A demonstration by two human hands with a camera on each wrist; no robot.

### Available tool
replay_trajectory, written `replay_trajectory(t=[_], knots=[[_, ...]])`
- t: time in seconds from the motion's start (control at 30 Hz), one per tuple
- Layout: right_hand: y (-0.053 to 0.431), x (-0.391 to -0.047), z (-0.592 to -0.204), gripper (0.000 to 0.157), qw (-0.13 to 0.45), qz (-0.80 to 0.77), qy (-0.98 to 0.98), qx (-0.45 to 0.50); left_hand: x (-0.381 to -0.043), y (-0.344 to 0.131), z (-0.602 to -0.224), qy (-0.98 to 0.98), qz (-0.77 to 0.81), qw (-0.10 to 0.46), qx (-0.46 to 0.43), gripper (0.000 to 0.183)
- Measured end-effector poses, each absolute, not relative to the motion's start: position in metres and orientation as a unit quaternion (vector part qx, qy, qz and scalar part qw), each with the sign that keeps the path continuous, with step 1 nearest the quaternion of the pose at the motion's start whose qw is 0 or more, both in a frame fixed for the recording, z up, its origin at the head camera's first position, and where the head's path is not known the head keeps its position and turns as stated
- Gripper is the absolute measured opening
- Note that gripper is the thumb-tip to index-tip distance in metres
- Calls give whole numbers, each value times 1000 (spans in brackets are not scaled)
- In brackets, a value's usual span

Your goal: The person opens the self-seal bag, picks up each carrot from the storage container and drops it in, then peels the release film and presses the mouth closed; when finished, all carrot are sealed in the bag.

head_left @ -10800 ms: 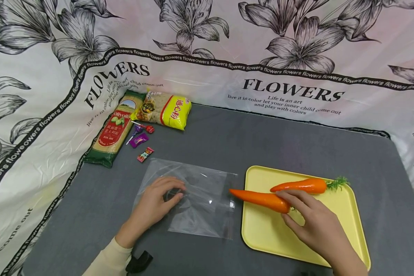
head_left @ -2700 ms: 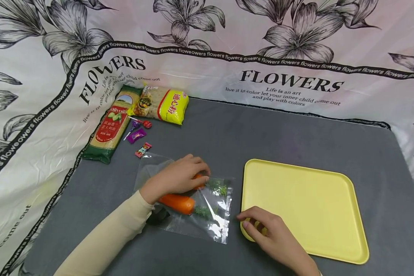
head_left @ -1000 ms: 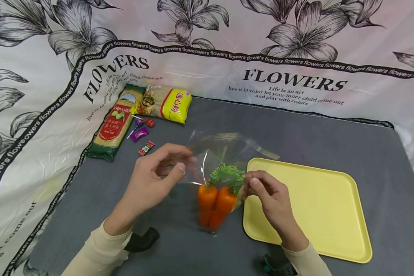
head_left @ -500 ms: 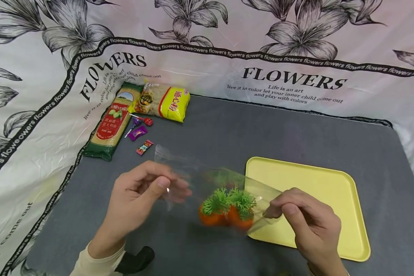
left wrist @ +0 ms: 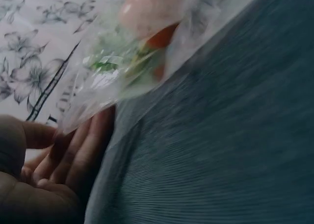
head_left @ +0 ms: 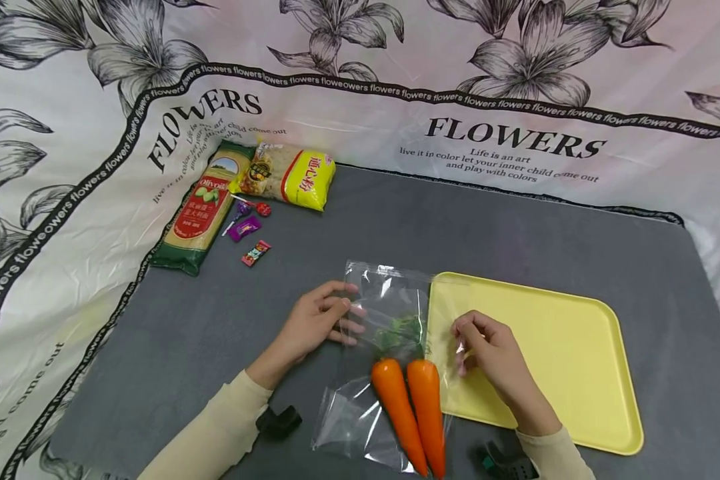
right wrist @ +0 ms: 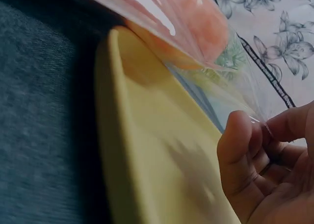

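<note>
**A:** what just changed?

**B:** Both carrots (head_left: pixel 400 413) have swung out full length inside the clear plastic bag (head_left: pixel 360 413), along the left edge of the yellow tray (head_left: pixel 552 373), tips past its near left corner. Reads to me like the filling bit's done.

**A:** and the grip?

**B:** Left hand (head_left: pixel 315 323) lightly pinches the bag's left side, fingers spread. Right hand (head_left: pixel 495 353) pinches the other side, thumb to finger, over the tray.

**A:** room?

**B:** Bag overlaps the tray's left rim, could snag imo. Plenty of desk (head_left: pixel 390 220) beyond the tray; wrapped sweets (head_left: pixel 245 229) sit well left of it.
</note>
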State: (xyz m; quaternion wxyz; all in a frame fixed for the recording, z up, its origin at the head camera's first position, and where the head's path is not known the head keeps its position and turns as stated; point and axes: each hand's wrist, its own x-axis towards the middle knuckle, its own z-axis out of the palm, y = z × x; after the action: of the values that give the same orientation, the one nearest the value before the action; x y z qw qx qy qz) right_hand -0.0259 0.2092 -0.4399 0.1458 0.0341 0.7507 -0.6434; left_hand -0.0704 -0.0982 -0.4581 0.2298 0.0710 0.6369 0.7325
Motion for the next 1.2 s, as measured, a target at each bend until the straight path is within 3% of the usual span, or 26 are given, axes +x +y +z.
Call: replay_trajectory(t=[0.2, 0.4, 1.2], knots=[[210, -31, -441, 37, 135, -645, 752, 12, -92, -92, -457, 630, 740, 221, 79, 22], [207, -31, -439, 36, 125, -662, 739, -14, -101, -86, -455, 567, 764, 302, 62, 25], [213, -37, -438, 30, 94, -580, 808, 28, -116, -82, -441, 614, 760, 199, 76, 32]])
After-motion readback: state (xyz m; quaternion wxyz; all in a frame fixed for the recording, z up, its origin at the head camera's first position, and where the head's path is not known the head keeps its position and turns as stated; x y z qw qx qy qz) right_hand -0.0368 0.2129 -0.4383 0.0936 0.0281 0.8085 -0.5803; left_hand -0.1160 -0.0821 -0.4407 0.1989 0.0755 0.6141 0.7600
